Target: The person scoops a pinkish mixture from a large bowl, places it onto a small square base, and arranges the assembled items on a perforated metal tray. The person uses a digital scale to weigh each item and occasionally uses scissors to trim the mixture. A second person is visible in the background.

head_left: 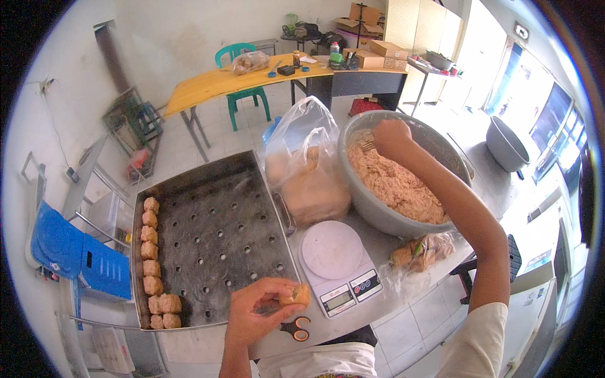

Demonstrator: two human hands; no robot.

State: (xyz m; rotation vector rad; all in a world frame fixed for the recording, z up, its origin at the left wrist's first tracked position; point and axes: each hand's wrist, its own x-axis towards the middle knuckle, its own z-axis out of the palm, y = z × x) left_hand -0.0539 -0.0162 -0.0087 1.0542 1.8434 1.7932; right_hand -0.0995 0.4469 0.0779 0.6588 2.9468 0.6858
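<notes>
My left hand point(261, 312) pinches a small golden-brown piece of fried tofu point(299, 295) above the table's near edge, beside the scale. My right hand point(392, 138) reaches into a large grey basin point(350, 170), closed around a fork point(367, 146) whose tines touch the pinkish minced paste point(394, 189). To the left lies a dark metal tray point(217, 246) with rows of holes. Several filled pieces point(151, 268) line its left side, bunching at the near corner. A white digital kitchen scale point(331, 252) stands between tray and basin with nothing on its plate.
Clear plastic bags point(309, 170) of tofu stand behind the scale. Another bag point(422, 252) lies under the basin's near side. Orange-handled scissors point(296, 329) rest by my left hand. Further off are a yellow table point(214, 82), a green chair point(236, 104) and another grey basin point(506, 145).
</notes>
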